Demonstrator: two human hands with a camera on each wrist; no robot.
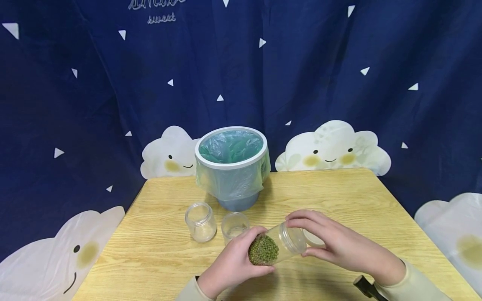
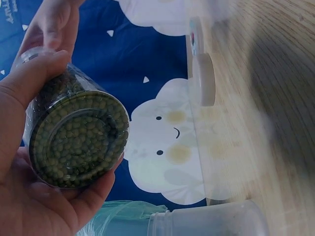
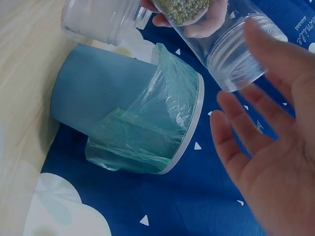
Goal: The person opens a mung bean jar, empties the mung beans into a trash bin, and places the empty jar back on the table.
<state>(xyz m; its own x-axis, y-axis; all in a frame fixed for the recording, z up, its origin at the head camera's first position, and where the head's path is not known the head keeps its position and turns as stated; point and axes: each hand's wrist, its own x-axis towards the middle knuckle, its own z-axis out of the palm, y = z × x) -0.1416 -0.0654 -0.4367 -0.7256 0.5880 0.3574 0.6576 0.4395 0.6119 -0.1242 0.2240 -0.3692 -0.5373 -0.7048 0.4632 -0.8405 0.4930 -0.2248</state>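
Observation:
My left hand [image 1: 239, 257] grips a clear jar [image 1: 283, 242] with green beans [image 1: 263, 250] gathered in its bottom. The jar is tilted, its ridged end toward the right. Through its base, the beans [image 2: 78, 142] fill the left wrist view. My right hand [image 1: 333, 242] is at the ridged end, fingers above and thumb below in the head view. From the right wrist, the right hand [image 3: 275, 132] shows spread, fairly straight fingers, the thumb overlapping the jar's ridged neck [image 3: 236, 54]. Whether the thumb presses on it is hard to tell.
Two more clear jars, one at the left [image 1: 201, 223] and one nearer the left hand [image 1: 235, 223], stand on the wooden table [image 1: 150, 259]. Behind them is a blue bin [image 1: 237, 200] lined with a green bag. A white lid [image 1: 314, 238] is partly hidden behind the right hand.

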